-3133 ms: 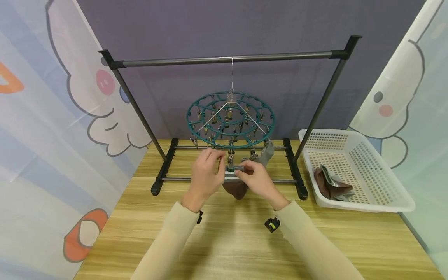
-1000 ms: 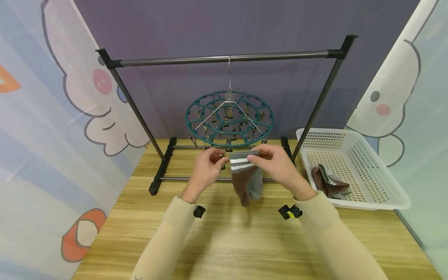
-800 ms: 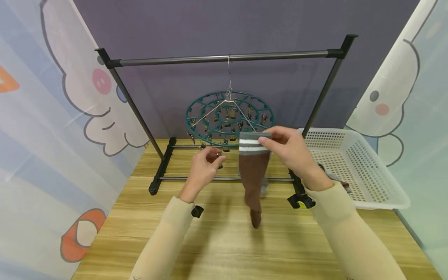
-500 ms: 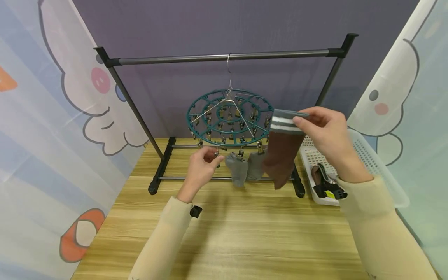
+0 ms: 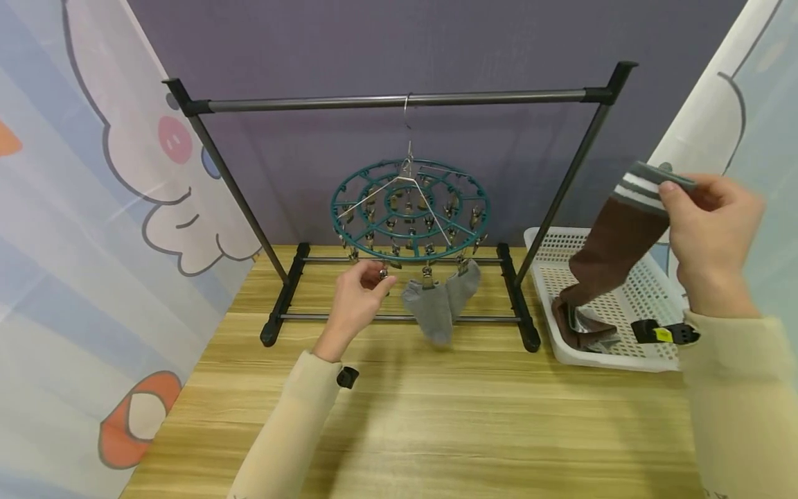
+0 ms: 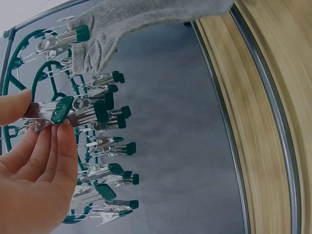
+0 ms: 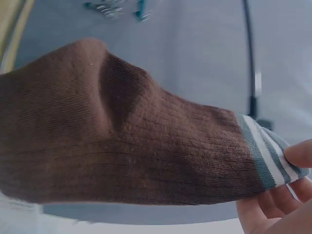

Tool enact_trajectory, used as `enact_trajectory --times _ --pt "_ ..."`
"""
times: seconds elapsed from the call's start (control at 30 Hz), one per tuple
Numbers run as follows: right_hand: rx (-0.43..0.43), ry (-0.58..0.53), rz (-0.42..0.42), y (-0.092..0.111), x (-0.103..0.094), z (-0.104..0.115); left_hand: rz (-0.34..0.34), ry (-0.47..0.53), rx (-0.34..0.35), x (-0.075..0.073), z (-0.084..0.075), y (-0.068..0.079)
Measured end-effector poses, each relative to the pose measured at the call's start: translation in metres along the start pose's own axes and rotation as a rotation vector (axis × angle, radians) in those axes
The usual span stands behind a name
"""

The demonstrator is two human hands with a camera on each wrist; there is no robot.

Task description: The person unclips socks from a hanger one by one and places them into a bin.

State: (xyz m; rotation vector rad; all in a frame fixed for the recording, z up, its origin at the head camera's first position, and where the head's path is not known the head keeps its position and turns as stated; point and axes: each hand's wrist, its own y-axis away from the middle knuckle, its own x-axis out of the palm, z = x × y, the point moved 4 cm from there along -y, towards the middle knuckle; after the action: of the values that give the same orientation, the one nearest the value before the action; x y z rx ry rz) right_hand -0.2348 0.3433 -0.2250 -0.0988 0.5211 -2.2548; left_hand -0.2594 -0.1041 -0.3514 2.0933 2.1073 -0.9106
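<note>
My right hand (image 5: 717, 232) pinches a long brown sock (image 5: 617, 242) by its grey cuff with white stripes. The sock slants down to the left, its toe end over the basket; it fills much of the right wrist view. My left hand (image 5: 358, 298) pinches a small metal clip (image 6: 61, 109) with green tips between thumb and fingers, below the front of a round teal clip hanger (image 5: 332, 208). No cloth shows in that clip. Two grey socks hang from clips beside it, one in front (image 5: 430, 312) and one further right (image 5: 466, 283).
A black and grey rack (image 5: 312, 106) bears the hanger on its top bar. At the right stands a white perforated basket (image 5: 570, 242), with brown and grey socks (image 5: 589, 331) inside. The wooden table (image 5: 405, 423) stretches out in front, and several unused clips dangle under the hanger.
The brown sock has come off the clip, and my right hand has carried it rightward to above the basket. My left hand still pinches the clip. The grey socks have swung.
</note>
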Motion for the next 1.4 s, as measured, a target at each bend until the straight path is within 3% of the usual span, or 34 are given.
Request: enact_trajectory --times 0.13,0.3,0.47,0.73,1.0,1.17,1.4 --pt "0.072 0.229 0.150 0.002 -0.003 -0.049 -0.001 0.004 0.012 0.000 0.000 0.001" --pt "0.027 0.572 0.383 0.013 -0.005 -0.108 0.006 0.007 0.034 0.001 0.001 0.001" --pt "0.087 0.659 0.479 0.019 -0.011 -0.134 0.000 0.011 0.042 0.000 0.002 0.001" --pt "0.072 0.600 0.577 0.031 0.011 -0.122 -0.012 0.015 0.051 -0.001 0.001 -0.001" --pt "-0.060 0.523 0.631 0.059 0.049 -0.095 -0.012 0.012 0.044 -0.001 0.001 0.000" --pt "-0.125 0.381 0.685 0.086 0.082 -0.076 -0.023 0.021 0.044 -0.001 0.002 0.000" --pt "-0.146 0.122 0.831 0.130 0.130 -0.066 -0.033 0.011 0.031 0.000 0.003 -0.003"
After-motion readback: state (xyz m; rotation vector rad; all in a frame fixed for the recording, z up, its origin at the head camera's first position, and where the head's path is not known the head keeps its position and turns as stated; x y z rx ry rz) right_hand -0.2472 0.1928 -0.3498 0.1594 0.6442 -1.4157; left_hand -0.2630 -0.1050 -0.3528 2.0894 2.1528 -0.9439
